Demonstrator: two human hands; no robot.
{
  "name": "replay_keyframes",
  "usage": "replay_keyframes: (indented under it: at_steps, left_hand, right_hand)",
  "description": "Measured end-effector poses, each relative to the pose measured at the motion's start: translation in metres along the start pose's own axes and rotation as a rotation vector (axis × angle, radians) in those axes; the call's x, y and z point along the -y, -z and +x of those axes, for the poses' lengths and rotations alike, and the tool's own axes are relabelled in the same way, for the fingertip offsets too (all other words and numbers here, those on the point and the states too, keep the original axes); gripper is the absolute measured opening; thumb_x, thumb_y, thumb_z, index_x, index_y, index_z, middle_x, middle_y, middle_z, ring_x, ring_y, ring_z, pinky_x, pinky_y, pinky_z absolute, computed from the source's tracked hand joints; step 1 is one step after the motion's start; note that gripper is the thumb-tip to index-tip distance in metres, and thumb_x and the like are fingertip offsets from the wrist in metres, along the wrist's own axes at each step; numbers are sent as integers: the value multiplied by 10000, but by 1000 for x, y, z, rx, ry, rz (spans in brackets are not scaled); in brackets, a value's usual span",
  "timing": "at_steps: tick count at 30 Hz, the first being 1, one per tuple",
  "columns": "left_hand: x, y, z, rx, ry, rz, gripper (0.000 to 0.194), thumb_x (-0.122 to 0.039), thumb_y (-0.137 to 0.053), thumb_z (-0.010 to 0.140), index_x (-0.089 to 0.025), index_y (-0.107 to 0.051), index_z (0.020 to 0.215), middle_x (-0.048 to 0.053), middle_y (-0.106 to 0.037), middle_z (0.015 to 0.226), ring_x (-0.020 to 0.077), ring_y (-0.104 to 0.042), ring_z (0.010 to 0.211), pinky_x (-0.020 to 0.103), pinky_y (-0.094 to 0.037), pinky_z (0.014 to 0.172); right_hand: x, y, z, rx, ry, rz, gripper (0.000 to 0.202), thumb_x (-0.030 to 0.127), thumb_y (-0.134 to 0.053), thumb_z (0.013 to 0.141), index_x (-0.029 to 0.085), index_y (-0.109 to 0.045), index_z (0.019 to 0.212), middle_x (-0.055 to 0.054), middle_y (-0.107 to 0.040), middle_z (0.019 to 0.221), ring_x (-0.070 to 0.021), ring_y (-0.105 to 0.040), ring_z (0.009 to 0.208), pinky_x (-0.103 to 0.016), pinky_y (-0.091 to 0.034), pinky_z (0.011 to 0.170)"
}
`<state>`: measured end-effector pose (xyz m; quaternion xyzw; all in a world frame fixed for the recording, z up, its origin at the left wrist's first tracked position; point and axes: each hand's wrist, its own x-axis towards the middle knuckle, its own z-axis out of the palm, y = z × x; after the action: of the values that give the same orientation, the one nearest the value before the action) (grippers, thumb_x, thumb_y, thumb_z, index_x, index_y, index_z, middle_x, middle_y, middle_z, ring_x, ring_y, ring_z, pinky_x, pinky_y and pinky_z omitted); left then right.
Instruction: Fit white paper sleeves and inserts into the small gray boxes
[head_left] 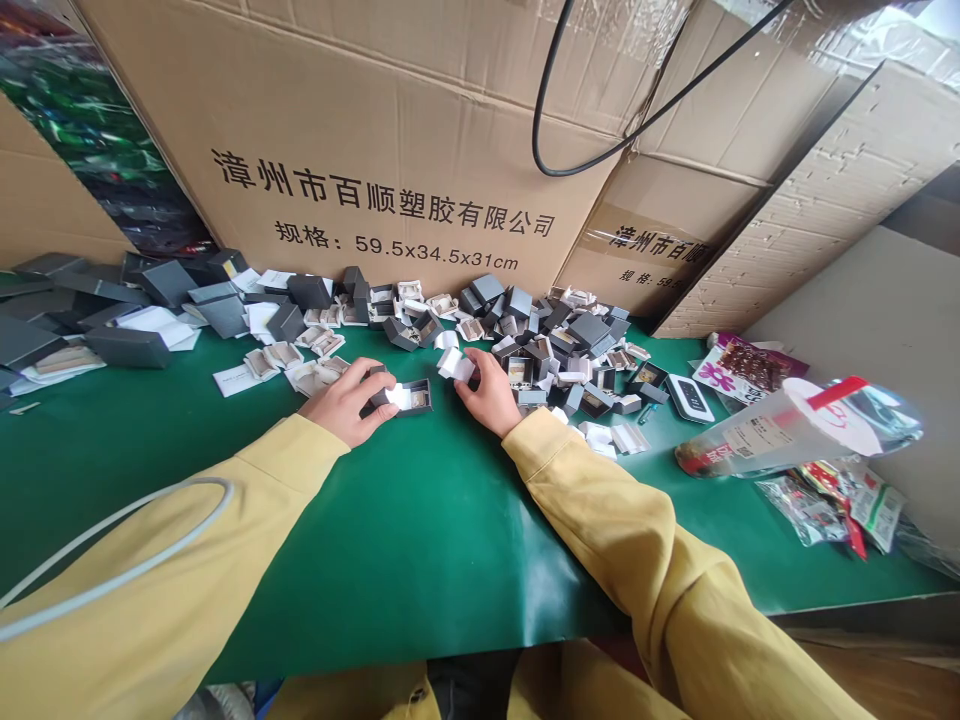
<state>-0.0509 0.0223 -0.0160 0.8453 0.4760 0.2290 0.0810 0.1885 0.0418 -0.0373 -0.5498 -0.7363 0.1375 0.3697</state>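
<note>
At the frame's centre, the left hand [346,404] is curled around a dark box [422,396], seemingly to steady it, while the right hand [489,393] pinches a white piece [454,364] between thumb and fingers.

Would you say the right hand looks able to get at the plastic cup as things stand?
Probably yes: the right hand has only low boxes and white inserts before the plastic cup, but would likely need to release its white piece first.
</note>
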Motion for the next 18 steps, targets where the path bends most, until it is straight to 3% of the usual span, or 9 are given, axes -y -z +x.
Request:
replay_keyframes:
  at_steps: [4,8,14,18]
  left_hand:
    - [-5,1,-1,18,-21,10,320,-441,-378,834,-217,-533,1001,78,-484,1125,190,-567,762,308,-455,614]
    - [-9,1,-2,29,-26,37,328,-412,-358,850,-202,-505,1055,88,-478,1141,203,-564,798,336,-463,674]
    - [-5,-1,-1,20,-76,9,473,-375,-403,840,-180,-361,1269,120,-460,1221,264,-531,1031,364,-471,777]
    - [-5,-1,-1,39,-67,-6,530,-381,-416,840,-191,-306,1322,125,-453,1246,277,-523,1073,370,-474,794]
  right_hand:
    - [5,0,-1,-25,22,224,435,201,-518,761,131,-441,1183,-134,-495,1145,-187,-534,1018,-304,-506,825]
    - [20,2,-9,36,142,374,403,257,-553,763,180,-453,1146,-108,-511,1122,-188,-555,982,-326,-520,813]
    - [31,-2,-17,96,201,448,483,282,-614,741,205,-389,1162,-69,-567,1072,-173,-575,962,-350,-490,887]
    - [29,-4,-16,122,208,405,408,294,-625,736,213,-404,1069,-46,-575,1014,-159,-582,918,-336,-496,862]
